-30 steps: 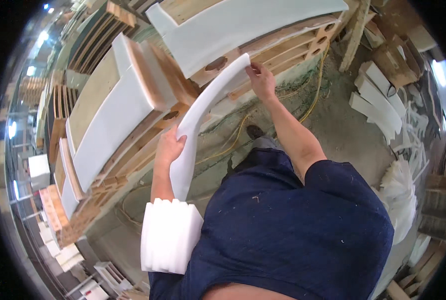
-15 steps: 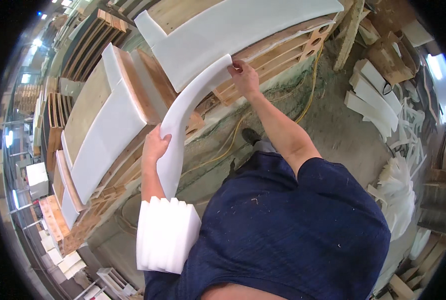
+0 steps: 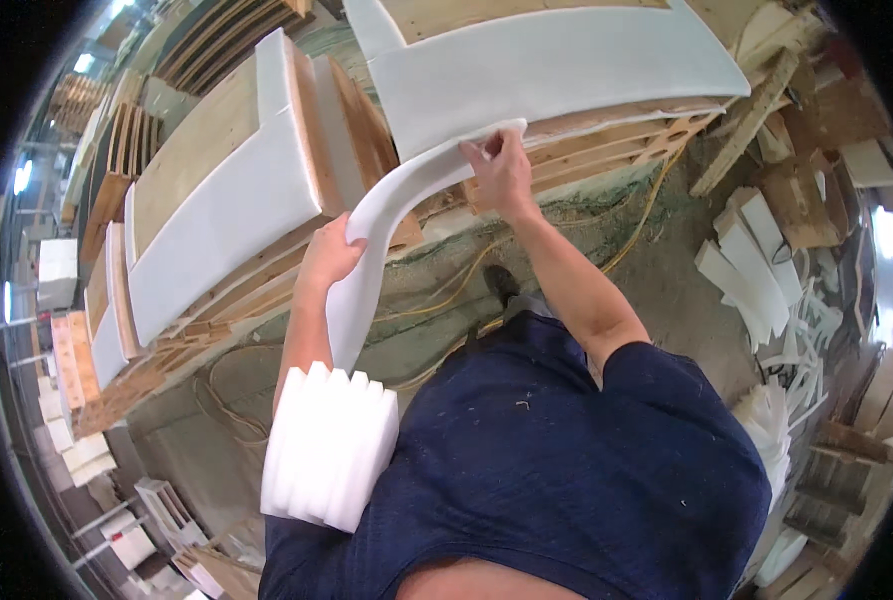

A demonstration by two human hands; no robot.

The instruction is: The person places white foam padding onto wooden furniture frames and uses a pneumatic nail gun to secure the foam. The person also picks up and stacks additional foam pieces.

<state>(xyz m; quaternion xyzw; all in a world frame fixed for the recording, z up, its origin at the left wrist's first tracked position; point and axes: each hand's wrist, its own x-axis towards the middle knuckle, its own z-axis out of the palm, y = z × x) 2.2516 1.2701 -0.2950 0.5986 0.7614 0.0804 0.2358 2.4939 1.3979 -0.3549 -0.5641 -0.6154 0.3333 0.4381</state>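
Note:
A long, bendy strip of white foam (image 3: 362,270) curves between my hands, its lower end hanging beside my left forearm. My left hand (image 3: 331,252) is closed round its middle, thumb on the upper face. Near the strip's far end, my right hand (image 3: 503,178) pinches its edge against the front of a curved wooden frame (image 3: 606,140). White foam padding (image 3: 556,75) covers the top border of that frame. Several white foam strips (image 3: 328,445) are stacked over my left arm, held against my body.
Another padded curved frame (image 3: 226,215) stands to the left. A yellow cable (image 3: 656,210) crosses the floor. To the right lie white foam pieces (image 3: 751,265), a cardboard box (image 3: 811,200) and foam scraps (image 3: 806,340). A wooden post (image 3: 746,125) leans by the frame's right end.
The view has shifted, so the frames sit lower and further right. My right hand has turned and pressed the strip's far end closer along the frame's front edge. Both hands keep their hold.

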